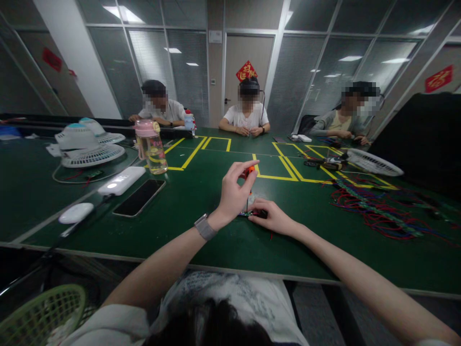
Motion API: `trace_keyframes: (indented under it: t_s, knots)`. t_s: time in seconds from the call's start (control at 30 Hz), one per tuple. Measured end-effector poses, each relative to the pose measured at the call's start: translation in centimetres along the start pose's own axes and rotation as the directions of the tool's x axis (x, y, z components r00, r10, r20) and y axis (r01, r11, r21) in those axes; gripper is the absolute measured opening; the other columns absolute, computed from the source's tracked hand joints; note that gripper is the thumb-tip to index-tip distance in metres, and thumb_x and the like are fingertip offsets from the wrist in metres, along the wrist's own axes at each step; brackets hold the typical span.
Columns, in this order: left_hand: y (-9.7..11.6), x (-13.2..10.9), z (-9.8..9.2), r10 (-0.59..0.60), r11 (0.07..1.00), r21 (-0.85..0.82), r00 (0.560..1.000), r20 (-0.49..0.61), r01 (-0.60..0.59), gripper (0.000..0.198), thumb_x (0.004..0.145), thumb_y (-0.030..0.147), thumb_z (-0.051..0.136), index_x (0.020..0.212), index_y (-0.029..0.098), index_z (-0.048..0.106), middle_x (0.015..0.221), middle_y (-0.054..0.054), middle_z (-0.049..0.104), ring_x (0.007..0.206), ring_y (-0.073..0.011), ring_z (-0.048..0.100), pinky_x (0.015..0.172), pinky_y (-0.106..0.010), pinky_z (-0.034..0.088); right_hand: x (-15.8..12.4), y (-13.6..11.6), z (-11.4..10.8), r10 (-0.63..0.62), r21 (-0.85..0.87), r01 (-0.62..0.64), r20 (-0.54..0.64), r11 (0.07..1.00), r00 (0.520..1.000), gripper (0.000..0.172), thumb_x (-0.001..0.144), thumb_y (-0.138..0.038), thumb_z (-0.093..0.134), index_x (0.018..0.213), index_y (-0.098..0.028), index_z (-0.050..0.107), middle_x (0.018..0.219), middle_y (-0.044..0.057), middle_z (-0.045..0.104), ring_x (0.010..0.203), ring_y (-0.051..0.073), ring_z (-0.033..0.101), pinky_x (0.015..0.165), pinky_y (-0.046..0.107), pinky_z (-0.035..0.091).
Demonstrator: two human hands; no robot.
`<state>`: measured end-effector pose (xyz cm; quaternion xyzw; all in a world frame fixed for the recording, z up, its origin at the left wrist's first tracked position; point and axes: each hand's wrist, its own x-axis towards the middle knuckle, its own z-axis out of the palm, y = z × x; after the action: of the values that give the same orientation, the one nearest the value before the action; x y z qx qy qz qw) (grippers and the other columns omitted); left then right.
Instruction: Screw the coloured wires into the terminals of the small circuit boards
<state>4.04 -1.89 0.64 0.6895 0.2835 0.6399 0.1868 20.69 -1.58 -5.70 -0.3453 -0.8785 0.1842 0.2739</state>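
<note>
My left hand (234, 192), with a watch on the wrist, is closed round the orange handle of a small screwdriver (248, 173) held upright over the green table (201, 230). Its tip points down at a small dark part (252, 213) on the tabletop. My right hand (273, 217) lies low on the table with its fingers pressed on that part, pinning it. Thin red wires trail from under the right hand.
A dark phone (139, 197), a white power bank (121, 180), a white mouse (76, 213) and a water bottle (150, 146) lie to the left, with fans (88, 144) behind. Red wire bundles (378, 211) spread right. Three people sit at the far side. A green basket (39, 315) is lower left.
</note>
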Motion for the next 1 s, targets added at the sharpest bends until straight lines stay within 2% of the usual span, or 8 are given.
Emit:
trace_keyframes:
  t_s: [0.13,0.3,0.4,0.53,0.6,0.7,0.83,1.0]
  knots:
    - [0.03,0.03,-0.18,-0.005,0.998,0.059,1.0,-0.027,0.006,0.024,0.093,0.025,0.052,0.111,0.023,0.068,0.099,-0.005,0.057,0.091,-0.0133,0.058,0.082,-0.024,0.049,-0.01,0.07,0.06,0.01,-0.002,-0.01,0.002,1.0,1.0,0.017,0.084,-0.024,0.064,0.096,-0.016,0.071,0.077,0.003,0.057,0.071,0.016,0.054,0.067,0.028,0.044]
    - [-0.3,0.09,-0.08,-0.033,0.998,-0.047,0.999,0.016,0.034,0.034,0.097,0.02,0.042,0.125,0.021,0.059,0.117,-0.007,0.062,0.106,-0.0158,0.059,0.093,-0.03,0.046,-0.06,-0.04,-0.05,0.013,0.002,-0.013,0.007,1.0,1.0,0.018,0.084,-0.025,0.063,0.097,-0.016,0.07,0.078,0.003,0.058,0.073,0.016,0.054,0.068,0.028,0.044]
    - [-0.16,0.08,-0.01,-0.034,0.995,-0.09,0.999,0.03,0.037,0.031,0.095,0.02,0.047,0.123,0.021,0.06,0.11,-0.006,0.065,0.098,-0.0153,0.062,0.086,-0.028,0.049,-0.06,-0.01,-0.06,0.008,0.003,-0.008,0.009,1.0,1.0,0.017,0.084,-0.024,0.063,0.097,-0.016,0.07,0.079,0.004,0.059,0.073,0.016,0.054,0.069,0.029,0.044]
    - [0.3,0.08,-0.16,0.021,0.999,0.025,1.0,-0.012,-0.021,0.021,0.087,0.022,0.062,0.107,0.021,0.07,0.093,-0.003,0.059,0.084,-0.0127,0.058,0.078,-0.024,0.049,-0.07,0.1,0.03,0.006,0.0,-0.006,0.001,1.0,1.0,0.017,0.084,-0.025,0.064,0.097,-0.017,0.07,0.078,0.003,0.059,0.073,0.016,0.054,0.068,0.029,0.044]
    - [0.38,0.07,-0.26,0.035,0.997,0.066,0.999,-0.031,-0.033,0.02,0.087,0.025,0.062,0.104,0.022,0.071,0.09,-0.003,0.055,0.081,-0.0119,0.056,0.078,-0.024,0.048,-0.08,0.12,0.06,0.002,0.002,-0.002,-0.004,1.0,1.0,0.016,0.084,-0.025,0.064,0.097,-0.017,0.07,0.078,0.003,0.059,0.073,0.016,0.054,0.068,0.028,0.044]
    - [0.2,0.04,-0.31,0.019,0.999,0.043,1.0,-0.013,-0.018,0.026,0.094,0.026,0.05,0.112,0.023,0.068,0.102,-0.005,0.057,0.093,-0.0136,0.059,0.085,-0.026,0.048,-0.09,0.08,0.03,0.002,0.003,-0.002,-0.007,1.0,1.0,0.016,0.084,-0.025,0.064,0.096,-0.017,0.071,0.077,0.003,0.058,0.072,0.016,0.054,0.067,0.028,0.044]
    - [-0.15,-0.02,-0.11,-0.036,0.995,-0.086,0.999,0.04,0.04,0.034,0.097,0.023,0.041,0.126,0.023,0.059,0.126,-0.007,0.06,0.106,-0.0165,0.062,0.093,-0.031,0.048,-0.07,0.05,-0.03,0.006,0.004,-0.006,0.001,1.0,1.0,0.017,0.084,-0.025,0.064,0.097,-0.016,0.071,0.077,0.003,0.057,0.072,0.016,0.054,0.068,0.028,0.043]
    - [-0.09,-0.05,0.09,-0.065,0.993,-0.105,0.998,-0.018,0.063,0.026,0.092,0.023,0.053,0.116,0.019,0.063,0.114,-0.008,0.067,0.099,-0.017,0.065,0.088,-0.03,0.051,-0.07,0.15,0.05,0.011,0.009,-0.011,0.009,1.0,1.0,0.017,0.084,-0.024,0.064,0.097,-0.016,0.07,0.079,0.004,0.059,0.074,0.016,0.054,0.069,0.029,0.044]
